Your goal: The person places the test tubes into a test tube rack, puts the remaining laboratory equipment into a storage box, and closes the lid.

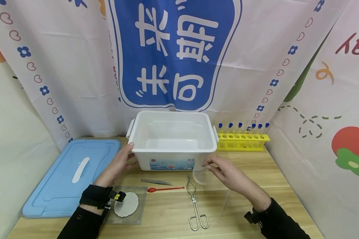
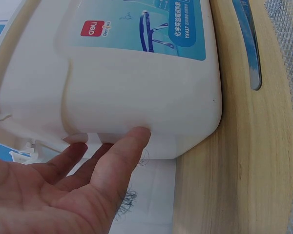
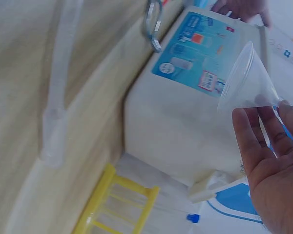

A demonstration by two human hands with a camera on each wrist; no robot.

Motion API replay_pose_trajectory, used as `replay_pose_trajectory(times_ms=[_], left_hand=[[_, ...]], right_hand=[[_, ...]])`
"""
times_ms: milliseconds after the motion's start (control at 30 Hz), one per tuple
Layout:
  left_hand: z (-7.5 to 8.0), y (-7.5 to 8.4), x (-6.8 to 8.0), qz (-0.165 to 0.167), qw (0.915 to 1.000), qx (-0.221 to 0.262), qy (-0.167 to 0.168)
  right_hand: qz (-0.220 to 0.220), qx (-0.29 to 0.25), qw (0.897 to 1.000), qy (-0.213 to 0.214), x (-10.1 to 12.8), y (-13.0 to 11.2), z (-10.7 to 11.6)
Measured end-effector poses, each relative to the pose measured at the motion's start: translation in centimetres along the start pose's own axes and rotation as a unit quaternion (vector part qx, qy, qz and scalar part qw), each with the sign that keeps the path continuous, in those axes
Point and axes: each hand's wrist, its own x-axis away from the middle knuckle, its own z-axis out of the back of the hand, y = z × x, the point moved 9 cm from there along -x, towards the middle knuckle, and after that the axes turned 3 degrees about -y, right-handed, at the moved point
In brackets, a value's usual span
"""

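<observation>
Head view shows the left hand [image 1: 119,165] resting open-fingered against the white box [image 1: 172,141] on the table [image 1: 257,186], while the right hand [image 1: 227,172] pinches a clear funnel [image 1: 201,176] beside its front corner.

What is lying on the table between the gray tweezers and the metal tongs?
A red spoon lies between the tweezers and the tongs, seen in the head view.
</observation>
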Motion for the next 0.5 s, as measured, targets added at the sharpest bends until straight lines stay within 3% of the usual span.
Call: replay_pose_trajectory(times_ms=[500], left_hand=[[0.0,-0.1,0.0,0.009,0.9999,-0.004,0.001]], right_hand=[[0.020,-0.010,0.999,0.037,0.3,-4.4,3.6]])
